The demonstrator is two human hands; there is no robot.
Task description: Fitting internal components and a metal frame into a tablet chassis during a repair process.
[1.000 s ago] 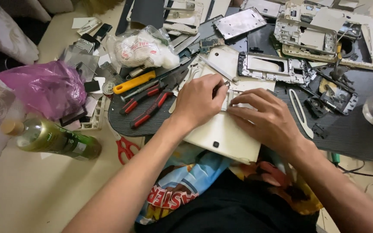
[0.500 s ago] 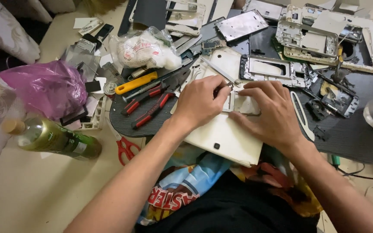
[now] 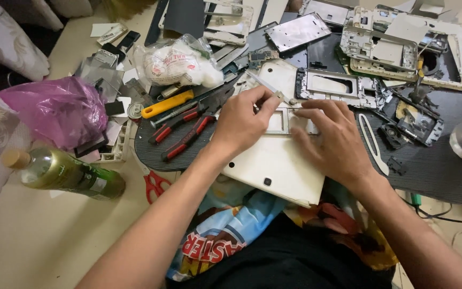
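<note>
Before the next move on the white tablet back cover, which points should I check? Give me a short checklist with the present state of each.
1. Left hand has a firm pinch on the thin metal tool: ok.
2. Right hand lies flat on the white tablet back cover, steadying it: ok.
3. Cover fully supported: not ok, its near corner overhangs the dark mat toward the lap.
4. Tool tip seated in the seam: cannot tell, fingers hide it.
5. Red-handled pliers within reach, left of the cover: ok.
6. Loose parts crowd the mat beyond the cover: not ok.
</note>
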